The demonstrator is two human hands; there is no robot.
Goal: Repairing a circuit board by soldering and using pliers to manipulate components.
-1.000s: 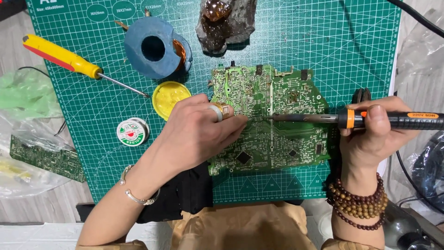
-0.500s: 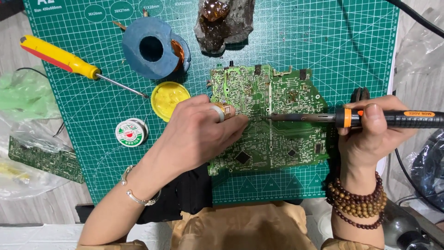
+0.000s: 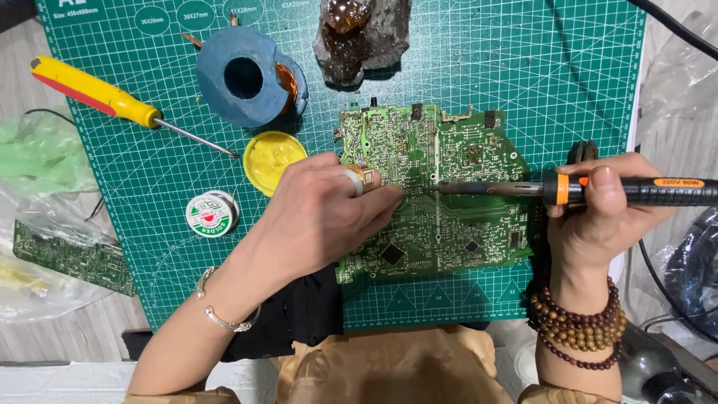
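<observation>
One green cutting mat [image 3: 523, 90] covers most of the work surface, and everything below is placed against it. On its lower middle lies one large green circuit board [image 3: 449, 224], flat, its long axis running across the mat from left to right. A second, narrow circuit board strip [image 3: 71, 258] sits off the mat's left edge, partly under clear plastic.

One soldering iron [image 3: 598, 191] lies level over the mat's right half, its long axis left to right: the black and orange handle reaches past the mat's right edge and the metal tip points left, ending over the middle of the large board.

The right hand [image 3: 602, 217] is closed around the iron's handle, thumb on top near the orange collar; strands of brown beads circle that wrist. The left hand [image 3: 318, 217] rests palm down on the board's left part, fingers loosely curled with the tips pressed near the iron's tip; whether it pinches anything there I cannot tell. It wears one ring and one thin metal bangle.

At the mat's top edge sits one dark rock with an amber crystal [image 3: 363, 34]. Left of that is one blue spool [image 3: 247, 75] with copper wire. One screwdriver [image 3: 112, 97] with a yellow and red handle lies at the mat's upper left, its blade pointing right and down. Below the spool sits one round yellow tin [image 3: 273, 157], open, and left of it one small solder reel [image 3: 212, 213].
</observation>
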